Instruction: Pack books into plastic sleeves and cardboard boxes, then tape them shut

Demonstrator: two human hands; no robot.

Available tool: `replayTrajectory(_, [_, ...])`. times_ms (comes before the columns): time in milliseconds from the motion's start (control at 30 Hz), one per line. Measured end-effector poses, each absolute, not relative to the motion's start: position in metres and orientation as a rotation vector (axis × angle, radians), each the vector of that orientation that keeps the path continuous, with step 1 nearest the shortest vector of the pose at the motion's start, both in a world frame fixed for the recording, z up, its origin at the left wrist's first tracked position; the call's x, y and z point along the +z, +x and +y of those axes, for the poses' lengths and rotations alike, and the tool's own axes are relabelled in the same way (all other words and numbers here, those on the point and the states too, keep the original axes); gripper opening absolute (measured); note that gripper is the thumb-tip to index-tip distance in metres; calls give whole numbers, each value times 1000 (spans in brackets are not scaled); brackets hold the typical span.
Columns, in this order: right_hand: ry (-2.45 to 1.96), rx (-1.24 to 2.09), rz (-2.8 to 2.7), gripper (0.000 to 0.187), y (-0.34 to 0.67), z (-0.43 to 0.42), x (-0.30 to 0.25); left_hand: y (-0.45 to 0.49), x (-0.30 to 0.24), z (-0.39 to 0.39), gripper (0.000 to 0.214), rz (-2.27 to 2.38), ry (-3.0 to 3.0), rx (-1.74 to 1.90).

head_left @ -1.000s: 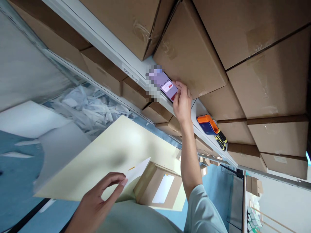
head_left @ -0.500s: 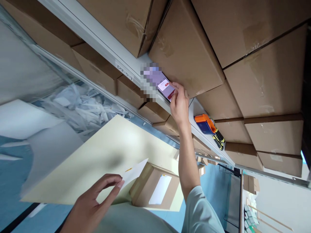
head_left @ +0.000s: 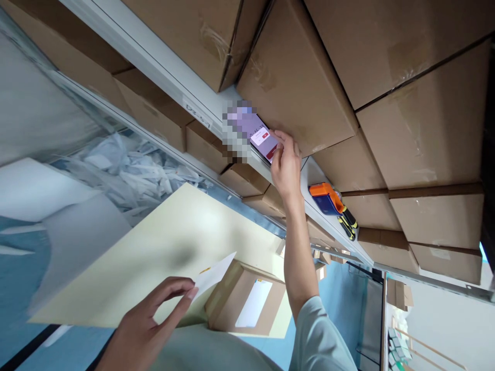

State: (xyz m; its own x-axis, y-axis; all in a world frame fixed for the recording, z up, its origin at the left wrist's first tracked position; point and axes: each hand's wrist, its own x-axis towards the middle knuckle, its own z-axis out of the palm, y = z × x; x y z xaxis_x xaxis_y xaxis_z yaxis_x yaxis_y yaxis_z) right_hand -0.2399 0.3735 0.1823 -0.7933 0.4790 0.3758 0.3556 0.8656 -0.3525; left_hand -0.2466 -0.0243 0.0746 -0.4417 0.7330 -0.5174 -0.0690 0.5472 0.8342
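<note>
The view is tilted far to one side. My right hand point(head_left: 286, 165) reaches up to a phone point(head_left: 259, 135) that leans on a grey shelf point(head_left: 170, 77), its fingertips pinched at the lit screen's lower edge. The phone's upper part is blurred out. My left hand point(head_left: 145, 330) is low in the view and pinches a white envelope point(head_left: 212, 275) between thumb and fingers. Below the envelope lies a pale yellow board point(head_left: 166, 247) and an open cardboard box point(head_left: 247, 304).
Large cardboard boxes point(head_left: 371, 77) fill the shelves. An orange and blue tape dispenser point(head_left: 327, 198) and a yellow-black tool point(head_left: 348, 224) lie on the shelf right of my hand. A clear bag of white paper scraps point(head_left: 131, 172) sits at left. The floor is blue.
The view has shifted slightly; my right hand stays at the phone's lower edge and my left hand keeps holding the envelope.
</note>
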Motion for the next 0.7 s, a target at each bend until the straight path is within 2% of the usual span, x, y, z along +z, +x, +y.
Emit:
replayTrajectory(367, [-599, 389, -2570, 44, -241, 373, 181, -243, 73, -19, 49, 1864, 546, 1065])
replayTrajectory(700, [-587, 358, -2581, 47, -242, 372, 183, -242, 74, -17, 45, 1870, 545, 1072])
